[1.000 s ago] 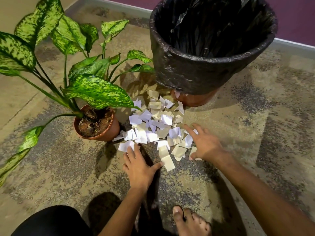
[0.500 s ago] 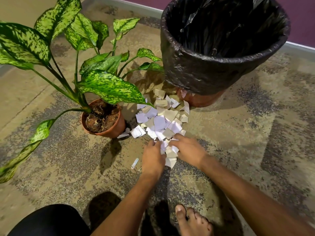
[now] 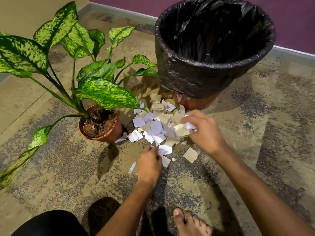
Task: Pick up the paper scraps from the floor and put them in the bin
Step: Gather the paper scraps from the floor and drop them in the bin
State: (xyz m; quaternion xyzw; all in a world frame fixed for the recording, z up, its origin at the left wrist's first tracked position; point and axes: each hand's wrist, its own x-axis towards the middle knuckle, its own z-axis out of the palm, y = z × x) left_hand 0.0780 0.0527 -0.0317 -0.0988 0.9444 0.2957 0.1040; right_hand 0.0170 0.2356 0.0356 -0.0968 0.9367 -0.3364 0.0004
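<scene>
The right hand has its fingers curled round a crumpled bunch of white and beige paper scraps, held just above the loose pile of flat, torn, squarish white and beige paper scraps on the mottled speckled floor. The left hand pinches a white scrap at the pile's near edge. Behind stands the round terracotta-coloured bin lined with a wrinkled glossy black plastic bag; left, a terracotta pot with a variegated green plant.
</scene>
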